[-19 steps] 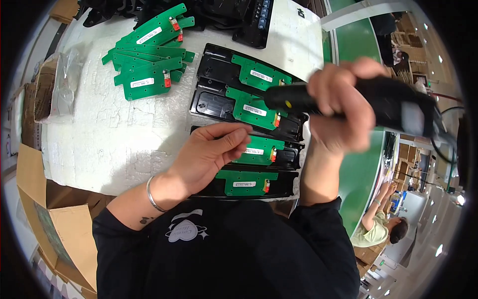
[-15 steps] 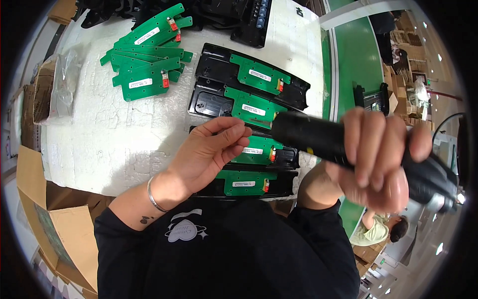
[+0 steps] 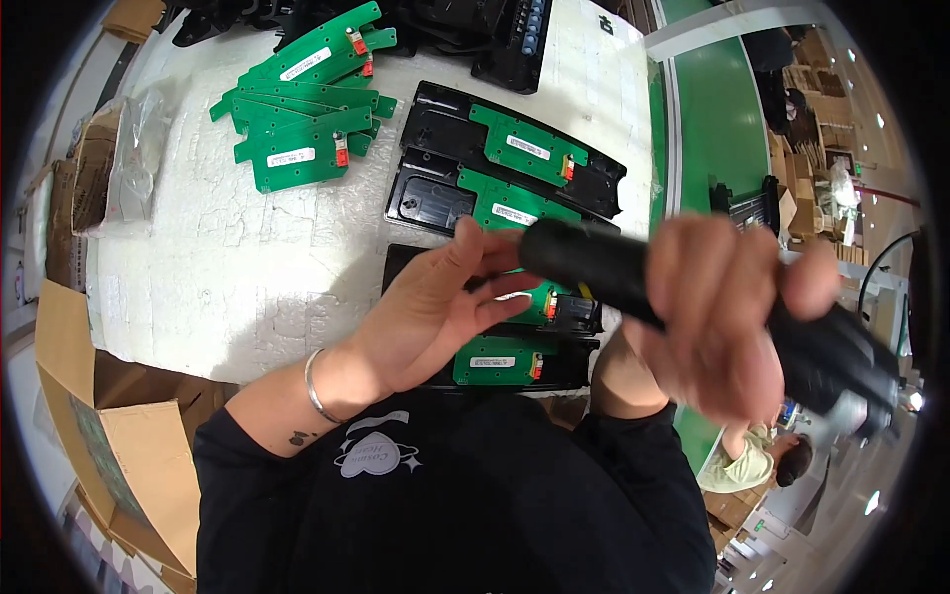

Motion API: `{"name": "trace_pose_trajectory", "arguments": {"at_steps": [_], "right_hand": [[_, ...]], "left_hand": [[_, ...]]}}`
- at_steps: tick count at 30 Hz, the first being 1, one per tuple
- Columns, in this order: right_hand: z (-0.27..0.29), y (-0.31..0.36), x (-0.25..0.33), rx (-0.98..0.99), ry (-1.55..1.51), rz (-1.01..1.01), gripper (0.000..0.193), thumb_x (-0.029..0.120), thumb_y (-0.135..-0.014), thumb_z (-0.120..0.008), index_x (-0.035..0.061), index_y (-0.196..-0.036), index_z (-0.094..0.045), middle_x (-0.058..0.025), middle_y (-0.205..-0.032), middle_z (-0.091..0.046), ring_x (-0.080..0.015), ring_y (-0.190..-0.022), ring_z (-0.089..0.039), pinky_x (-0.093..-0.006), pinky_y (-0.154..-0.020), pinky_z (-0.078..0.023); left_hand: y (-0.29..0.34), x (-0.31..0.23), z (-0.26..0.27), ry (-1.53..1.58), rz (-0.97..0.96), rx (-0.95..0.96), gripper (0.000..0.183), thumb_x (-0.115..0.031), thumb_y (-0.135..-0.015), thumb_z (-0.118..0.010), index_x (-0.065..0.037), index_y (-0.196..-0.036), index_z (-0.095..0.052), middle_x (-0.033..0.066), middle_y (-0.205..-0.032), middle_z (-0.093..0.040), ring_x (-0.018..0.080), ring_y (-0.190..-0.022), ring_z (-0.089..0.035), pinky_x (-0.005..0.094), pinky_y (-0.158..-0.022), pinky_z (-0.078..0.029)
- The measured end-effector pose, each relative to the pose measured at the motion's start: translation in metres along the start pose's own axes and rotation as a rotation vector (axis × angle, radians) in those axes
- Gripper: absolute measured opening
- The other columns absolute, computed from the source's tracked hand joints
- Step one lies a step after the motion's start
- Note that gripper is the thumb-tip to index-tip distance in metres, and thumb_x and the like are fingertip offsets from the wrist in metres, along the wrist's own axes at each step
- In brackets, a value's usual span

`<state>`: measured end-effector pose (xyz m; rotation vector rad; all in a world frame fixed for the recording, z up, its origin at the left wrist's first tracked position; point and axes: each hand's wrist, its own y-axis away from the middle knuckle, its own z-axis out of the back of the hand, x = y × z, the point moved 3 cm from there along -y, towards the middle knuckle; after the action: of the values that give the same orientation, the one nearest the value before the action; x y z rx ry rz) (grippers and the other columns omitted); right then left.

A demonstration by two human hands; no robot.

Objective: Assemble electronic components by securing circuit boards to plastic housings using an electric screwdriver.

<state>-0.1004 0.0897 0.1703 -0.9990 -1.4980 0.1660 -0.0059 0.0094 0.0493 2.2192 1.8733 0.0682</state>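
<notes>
My right hand [image 3: 717, 312] is wrapped round a black electric screwdriver [image 3: 594, 261], held sideways above the work with its nose toward the left. A thin cable rises from behind the tool. My left hand [image 3: 421, 312] is beside that nose, thumb up and fingers apart; the fingertips behind the nose are partly hidden. Beneath the hands lie several black plastic housings [image 3: 435, 129] in a column, each with a green circuit board [image 3: 539, 163] on it. Both hands and the tool cover parts of the middle housings.
Several loose green circuit boards [image 3: 292, 176] lie fanned in a pile at the far left of the white foam-like tabletop [image 3: 237, 267]. Black parts [image 3: 445, 35] stand at the back. An opened cardboard box [image 3: 148, 455] is at lower left, a green conveyor [image 3: 708, 109] at right, with another person [image 3: 742, 465] beyond.
My left hand has gone from a pinch to spread fingers and moved up to the screwdriver's nose. The screwdriver, in my right hand, has shifted slightly left. The view has shifted a little.
</notes>
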Motion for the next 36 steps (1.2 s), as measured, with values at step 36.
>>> {"name": "trace_pose_trajectory", "arguments": {"at_steps": [36], "right_hand": [[0.002, -0.018, -0.054, -0.177, 0.352, -0.069, 0.029, -0.001, -0.066, -0.043, -0.0011, -0.095, -0.041, -0.0019, -0.054, -0.039, -0.0137, -0.045, -0.039, -0.0294, -0.05, -0.037]], "left_hand": [[0.022, -0.011, 0.027, -0.445, 0.064, -0.158, 0.016, -0.013, -0.086, -0.054, -0.001, -0.097, -0.055, 0.0078, -0.082, -0.06, 0.011, -0.068, -0.058, 0.0203, -0.061, -0.048]]}}
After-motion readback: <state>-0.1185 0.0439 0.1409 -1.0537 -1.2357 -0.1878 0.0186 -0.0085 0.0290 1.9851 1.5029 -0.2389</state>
